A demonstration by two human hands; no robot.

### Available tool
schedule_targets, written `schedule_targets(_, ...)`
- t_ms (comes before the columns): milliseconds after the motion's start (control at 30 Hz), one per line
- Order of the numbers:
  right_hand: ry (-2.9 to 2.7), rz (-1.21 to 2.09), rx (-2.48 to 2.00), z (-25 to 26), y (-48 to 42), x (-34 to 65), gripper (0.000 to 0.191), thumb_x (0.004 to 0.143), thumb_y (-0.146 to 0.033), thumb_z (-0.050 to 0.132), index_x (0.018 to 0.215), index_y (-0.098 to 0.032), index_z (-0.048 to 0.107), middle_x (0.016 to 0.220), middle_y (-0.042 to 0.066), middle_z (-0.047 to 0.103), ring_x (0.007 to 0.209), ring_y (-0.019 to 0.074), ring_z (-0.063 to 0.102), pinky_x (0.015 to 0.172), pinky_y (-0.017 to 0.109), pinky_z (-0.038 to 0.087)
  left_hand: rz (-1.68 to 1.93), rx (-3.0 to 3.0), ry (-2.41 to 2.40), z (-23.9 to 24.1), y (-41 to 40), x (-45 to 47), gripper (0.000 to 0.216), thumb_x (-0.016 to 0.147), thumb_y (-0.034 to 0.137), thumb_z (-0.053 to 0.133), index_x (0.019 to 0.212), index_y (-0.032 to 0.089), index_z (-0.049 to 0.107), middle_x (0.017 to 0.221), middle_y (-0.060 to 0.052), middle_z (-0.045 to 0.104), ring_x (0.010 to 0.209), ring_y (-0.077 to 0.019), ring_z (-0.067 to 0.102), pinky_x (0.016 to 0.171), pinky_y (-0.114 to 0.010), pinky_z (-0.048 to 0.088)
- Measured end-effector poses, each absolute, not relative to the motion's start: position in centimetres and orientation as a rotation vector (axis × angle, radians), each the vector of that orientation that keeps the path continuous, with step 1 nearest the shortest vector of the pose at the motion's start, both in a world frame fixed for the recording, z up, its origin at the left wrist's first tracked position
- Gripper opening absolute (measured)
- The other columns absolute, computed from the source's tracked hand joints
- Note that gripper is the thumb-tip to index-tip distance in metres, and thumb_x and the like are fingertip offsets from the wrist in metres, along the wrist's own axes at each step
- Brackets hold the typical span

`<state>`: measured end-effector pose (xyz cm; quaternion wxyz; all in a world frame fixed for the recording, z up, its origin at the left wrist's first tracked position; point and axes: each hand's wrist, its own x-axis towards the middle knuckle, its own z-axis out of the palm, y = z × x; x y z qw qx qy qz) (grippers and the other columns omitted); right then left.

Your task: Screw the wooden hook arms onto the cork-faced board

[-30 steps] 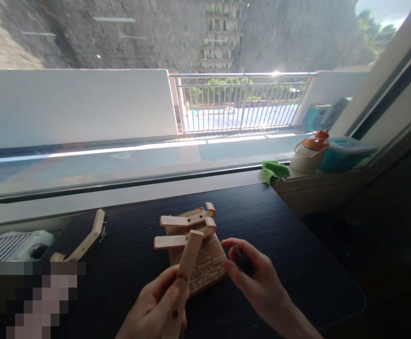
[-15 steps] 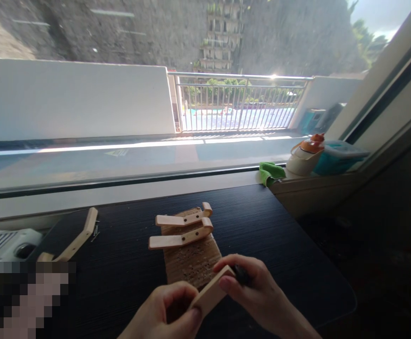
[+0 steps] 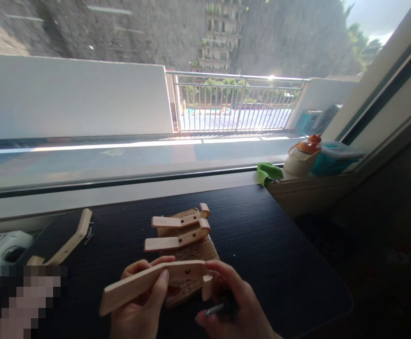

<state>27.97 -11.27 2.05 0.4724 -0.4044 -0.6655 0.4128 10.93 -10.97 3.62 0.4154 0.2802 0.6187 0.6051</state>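
Note:
My left hand (image 3: pixel 140 306) grips a long pale wooden hook piece (image 3: pixel 149 281) and holds it level above the dark table (image 3: pixel 269 245). My right hand (image 3: pixel 235 308) pinches the hooked right end of that piece, and a small dark tool with a metal tip (image 3: pixel 215 310) lies in its fingers. Just beyond the hands a wooden board (image 3: pixel 187 254) carries two more hook pieces (image 3: pixel 179 230) lying side by side.
A fourth wooden hook piece (image 3: pixel 71 238) with small screws (image 3: pixel 88 234) beside it lies at the table's left. A white device (image 3: pixel 0 245) sits at the far left. On the sill at right are a green cloth (image 3: pixel 267 172), a white-and-orange jug (image 3: pixel 302 157) and a teal container (image 3: pixel 336 157).
My left hand has turned the wooden piece from upright to level, its long end now pointing left. My right hand has come in and taken its hooked end.

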Motion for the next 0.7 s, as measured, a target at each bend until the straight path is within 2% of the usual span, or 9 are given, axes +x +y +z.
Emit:
schedule_targets(67,-1.656,0.884,-1.076,2.5,-10.4,28.3,0.035,0.078,-0.028,0.059,0.111,-0.019,0.055,0.065,-0.003,0.055,0.054,0.0084,0.048,0.052,0.018,0.041,1.462,0.767,1.563,3.9,-11.0,11.2,0.048,0.061,0.042,0.074,0.099,0.026,0.051,0.093,0.002,0.071,0.082,-0.0203,0.068,0.059,-0.025,0.058)
schedule_targets(133,-1.715,0.835,-1.144,3.4,-9.0,29.2,0.029,0.08,-0.03,0.059,0.107,-0.018,0.059,0.069,-0.002,0.057,0.058,0.009,0.05,0.056,0.019,0.042,1.388,0.868,1.57,4.4,-10.8,10.8,0.049,0.058,0.045,0.075,0.098,0.022,0.057,0.099,-0.002,0.071,0.084,-0.0223,0.068,0.058,-0.024,0.058)
schedule_targets(200,-1.793,0.833,-1.18,4.6,-7.4,30.2,0.023,0.082,-0.032,0.057,0.1,-0.018,0.061,0.077,0.0,0.061,0.066,0.0103,0.053,0.062,0.02,0.043,1.346,0.939,1.595,4.7,-10.3,9.9,0.048,0.054,0.047,0.076,0.092,0.02,0.062,0.096,-0.003,0.072,0.081,-0.0228,0.069,0.061,-0.024,0.058)
schedule_targets(333,-2.016,0.822,-1.171,6.1,-4.5,31.5,0.023,0.082,-0.033,0.057,0.098,-0.017,0.062,0.079,0.0,0.061,0.066,0.0102,0.051,0.061,0.02,0.04,1.29,1.033,1.663,4.2,-9.3,8.2,0.049,0.052,0.046,0.078,0.092,0.023,0.062,0.087,0.0,0.073,0.081,-0.0216,0.069,0.07,-0.024,0.057)
schedule_targets(433,-2.126,0.743,-1.168,6.3,-3.4,31.7,0.021,0.08,-0.031,0.059,0.096,-0.018,0.063,0.08,-0.001,0.061,0.066,0.0101,0.05,0.061,0.021,0.039,1.218,1.14,1.669,3.3,-9.1,7.4,0.045,0.055,0.048,0.075,0.089,0.023,0.061,0.091,0.0,0.072,0.081,-0.0206,0.069,0.068,-0.022,0.056)
schedule_targets(600,-2.216,0.645,-1.17,5.7,-3.2,31.8,0.019,0.078,-0.022,0.057,0.096,-0.019,0.062,0.08,0.0,0.06,0.068,0.0103,0.051,0.064,0.022,0.038,1.075,1.439,1.835,2.8,-9.8,7.1,0.037,0.057,0.051,0.07,0.082,0.024,0.067,0.067,0.003,0.07,0.06,-0.0162,0.066,0.053,-0.019,0.053)
schedule_targets(700,-2.23,0.644,-1.177,5.0,-3.5,32.0,0.023,0.077,-0.019,0.058,0.1,-0.019,0.06,0.082,0.0,0.059,0.07,0.0108,0.052,0.066,0.022,0.038,1.161,1.647,1.84,3.0,-10.0,7.2,0.028,0.058,0.046,0.071,0.078,0.027,0.07,0.07,0.005,0.072,0.059,-0.0139,0.067,0.055,-0.017,0.053)
